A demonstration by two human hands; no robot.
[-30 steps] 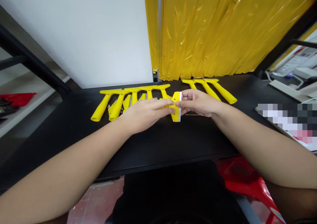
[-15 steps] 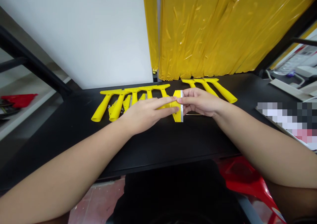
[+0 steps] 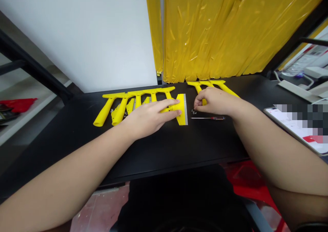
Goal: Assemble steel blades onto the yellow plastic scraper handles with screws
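My left hand [image 3: 156, 117] grips a yellow scraper [image 3: 181, 110] with a straight metal blade along its right edge, two fingers lying across the scraper's head. The palm hides its handle end. Right of the blade, my right hand [image 3: 214, 102] is closed with thumb and fingertips together, low over the black table. Whatever is in that pinch is too small or hidden to see. Just below those fingertips lie several tiny metal screws [image 3: 194, 112]. A screwdriver [image 3: 214, 118] with a thin shaft and a dark red handle rests nearer to me, its tip towards the scraper.
Several yellow T-shaped handles [image 3: 104, 112] lie in a row at the left, with small yellow pieces [image 3: 130, 105] among them. More yellow handles [image 3: 198, 85] lie behind my right hand. A phone [image 3: 294, 129] rests at the right of the black table [image 3: 153, 153]. Yellow plastic sheeting [image 3: 217, 33] hangs behind.
My right hand has let go of the scraper's blade edge and moved right, its fingers now curled by the screws. Screws and screwdriver are uncovered. My left hand stays on the scraper.
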